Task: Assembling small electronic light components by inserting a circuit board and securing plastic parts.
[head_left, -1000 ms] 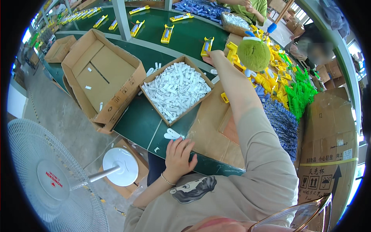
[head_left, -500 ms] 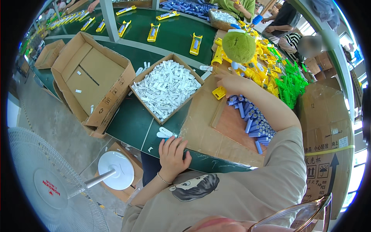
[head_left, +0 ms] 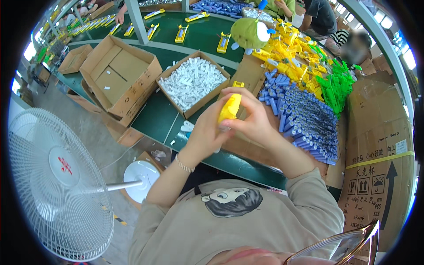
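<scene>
Lying along the green table (head_left: 201, 35), yellow units (head_left: 180, 33) with inserts appear done here. Next sits a box of white parts (head_left: 194, 84), plenty left. The left hand (head_left: 207, 128) has its fingers around a yellow piece (head_left: 229, 107), seemingly unfinished, held above the near edge; the right hand (head_left: 256, 119) grips it too. Rightward, heaped yellow casings (head_left: 287, 42), blue cylinders (head_left: 304, 119) and green parts (head_left: 336, 90) suggest much remains.
</scene>
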The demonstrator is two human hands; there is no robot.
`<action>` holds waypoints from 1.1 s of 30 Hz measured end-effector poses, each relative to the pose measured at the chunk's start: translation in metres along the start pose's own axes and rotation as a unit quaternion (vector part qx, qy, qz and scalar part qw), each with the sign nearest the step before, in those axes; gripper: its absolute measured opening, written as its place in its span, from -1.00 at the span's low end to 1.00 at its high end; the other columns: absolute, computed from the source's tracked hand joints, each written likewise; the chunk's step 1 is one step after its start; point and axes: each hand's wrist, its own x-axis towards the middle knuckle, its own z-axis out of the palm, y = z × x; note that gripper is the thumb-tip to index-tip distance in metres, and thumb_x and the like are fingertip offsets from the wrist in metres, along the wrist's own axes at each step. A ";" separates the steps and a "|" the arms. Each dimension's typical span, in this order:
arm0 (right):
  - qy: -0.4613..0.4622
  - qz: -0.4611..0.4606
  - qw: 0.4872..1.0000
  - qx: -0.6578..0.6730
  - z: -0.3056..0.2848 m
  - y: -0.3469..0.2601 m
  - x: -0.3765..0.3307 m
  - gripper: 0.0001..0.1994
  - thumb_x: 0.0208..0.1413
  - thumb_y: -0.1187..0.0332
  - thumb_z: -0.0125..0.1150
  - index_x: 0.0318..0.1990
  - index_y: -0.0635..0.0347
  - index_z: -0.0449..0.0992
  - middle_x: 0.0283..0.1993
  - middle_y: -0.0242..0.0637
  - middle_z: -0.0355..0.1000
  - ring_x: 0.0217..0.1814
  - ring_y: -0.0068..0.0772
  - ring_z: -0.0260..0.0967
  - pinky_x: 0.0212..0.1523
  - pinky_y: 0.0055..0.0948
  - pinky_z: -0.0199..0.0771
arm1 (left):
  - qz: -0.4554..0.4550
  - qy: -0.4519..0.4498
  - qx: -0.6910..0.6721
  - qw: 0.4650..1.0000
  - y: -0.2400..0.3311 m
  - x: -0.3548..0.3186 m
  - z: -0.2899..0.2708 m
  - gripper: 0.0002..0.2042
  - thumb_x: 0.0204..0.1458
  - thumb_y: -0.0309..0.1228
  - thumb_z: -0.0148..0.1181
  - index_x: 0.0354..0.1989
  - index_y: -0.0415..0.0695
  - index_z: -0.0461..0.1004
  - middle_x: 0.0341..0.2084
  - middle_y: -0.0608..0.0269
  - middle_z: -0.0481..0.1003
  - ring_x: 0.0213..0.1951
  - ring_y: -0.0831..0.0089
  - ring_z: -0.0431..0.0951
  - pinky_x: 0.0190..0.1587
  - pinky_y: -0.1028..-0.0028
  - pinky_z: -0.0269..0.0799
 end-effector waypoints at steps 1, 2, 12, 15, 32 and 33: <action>0.012 -0.003 1.000 0.005 0.008 0.003 -0.004 -0.48 -0.24 0.32 0.46 -0.07 0.26 0.42 0.03 -0.13 0.34 0.12 -0.16 0.31 0.11 -0.32 0.28 | -0.031 -0.037 -0.033 0.998 -0.007 0.003 0.002 -0.35 -0.01 -0.33 0.20 0.23 -0.23 0.07 0.02 -0.10 0.34 0.07 0.06 0.37 0.08 0.26 0.27; 0.012 -0.004 1.000 0.010 0.013 0.009 -0.008 -0.48 -0.24 0.32 0.46 -0.07 0.26 0.42 0.03 -0.13 0.34 0.12 -0.16 0.31 0.11 -0.32 0.28 | -0.060 -0.073 -0.067 0.993 -0.015 0.004 0.004 -0.40 0.02 -0.36 0.17 0.23 -0.21 0.08 -0.03 -0.06 0.38 0.02 0.11 0.42 0.03 0.30 0.31; -0.225 -0.015 0.910 -0.349 0.012 0.073 -0.043 -0.37 -0.22 0.23 0.40 0.11 -0.01 0.34 0.03 -0.32 0.34 0.22 -0.19 0.19 0.22 0.32 -0.04 | -0.054 0.177 -0.323 0.928 -0.014 0.012 -0.018 -0.72 0.21 -0.33 -0.09 0.03 -0.18 0.18 -0.28 0.16 0.44 -0.29 0.47 0.49 -0.23 0.47 0.43; -0.167 -0.036 0.942 -0.290 -0.002 0.068 -0.031 -0.48 -0.26 0.33 0.40 -0.03 0.06 0.41 -0.09 -0.27 0.36 0.14 -0.16 0.24 0.18 0.01 0.15 | -0.078 0.208 -0.358 0.907 -0.008 0.006 -0.028 -0.71 0.23 -0.30 -0.13 0.04 -0.20 0.17 -0.29 0.15 0.44 -0.30 0.46 0.49 -0.21 0.46 0.44; 0.163 0.073 0.897 0.405 -0.022 0.013 0.015 -0.66 0.13 0.30 0.13 -0.01 0.27 0.30 -0.16 -0.09 0.46 -0.14 -0.32 0.41 -0.06 -0.28 0.40 | -0.227 0.163 -0.282 0.918 -0.011 -0.016 -0.011 -0.70 0.12 -0.43 0.11 -0.02 -0.24 0.26 -0.37 0.31 0.41 -0.37 0.61 0.43 -0.34 0.59 0.36; 0.128 0.056 0.899 0.414 -0.024 0.004 0.020 -0.68 0.15 0.30 0.10 -0.02 0.27 0.30 -0.16 -0.08 0.46 -0.15 -0.32 0.41 -0.06 -0.27 0.40 | -0.243 0.140 -0.246 0.928 -0.008 -0.016 -0.009 -0.69 0.12 -0.43 0.11 -0.01 -0.24 0.26 -0.38 0.32 0.41 -0.37 0.60 0.44 -0.33 0.59 0.37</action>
